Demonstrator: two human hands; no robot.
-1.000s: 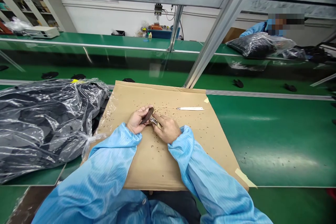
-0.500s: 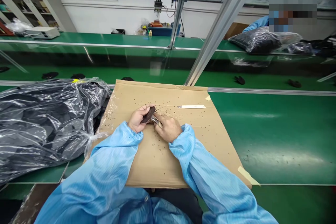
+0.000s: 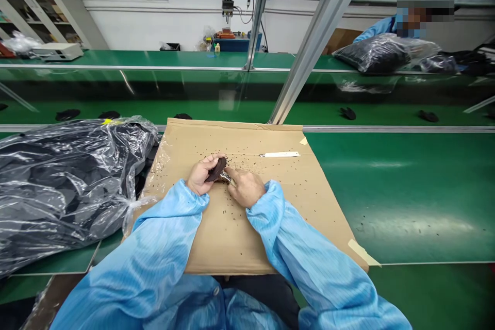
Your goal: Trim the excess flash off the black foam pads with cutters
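Note:
My left hand is closed around a dark round, flat part, tilted with its edge towards me. My right hand grips small shiny metal clippers. Their jaws are against the lower right edge of the dark part. The handles are mostly hidden in my right palm. Both hands are just above a cardboard sheet sprinkled with tiny black bits. Beyond my right hand lies a white-handled utility knife on the cardboard.
A big clear plastic bag of dark parts lies on the left. Behind the cardboard runs a green conveyor belt with several dark parts. A metal post slants upward. A co-worker's blue sleeve shows at the far right, behind another bag.
The whole view has shifted slightly. The clippers' jaws stay at the dark part's edge, with the tool turned a little in my right hand. Both hands keep their hold.

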